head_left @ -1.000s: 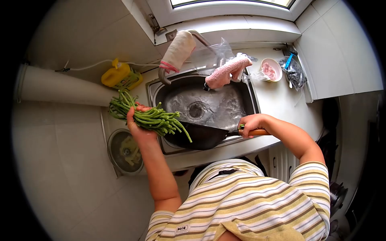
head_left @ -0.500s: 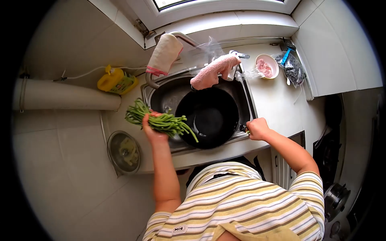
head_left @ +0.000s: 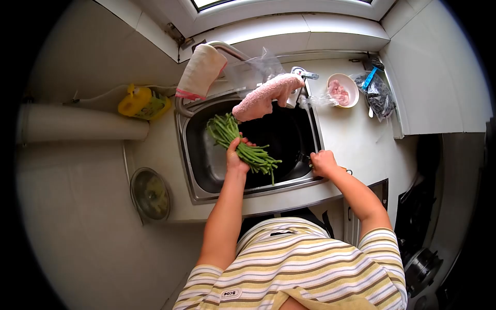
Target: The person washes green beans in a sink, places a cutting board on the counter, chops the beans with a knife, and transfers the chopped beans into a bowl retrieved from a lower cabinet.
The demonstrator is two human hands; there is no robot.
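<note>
Left of the sink [head_left: 206,155] were a yellow jug [head_left: 143,103] and a metal bowl [head_left: 150,194]. Over the sink, your left hand [head_left: 236,157] was closed around the green beans [head_left: 225,129]. The black pan [head_left: 281,132] lay in the sink. At its right rim, your right hand [head_left: 324,164] was wrapped around the pan's handle [head_left: 342,168]. Right of the sink sat a white bowl [head_left: 353,87].

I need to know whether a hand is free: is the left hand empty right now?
No, the left hand grips a bunch of green beans over the sink.
</note>
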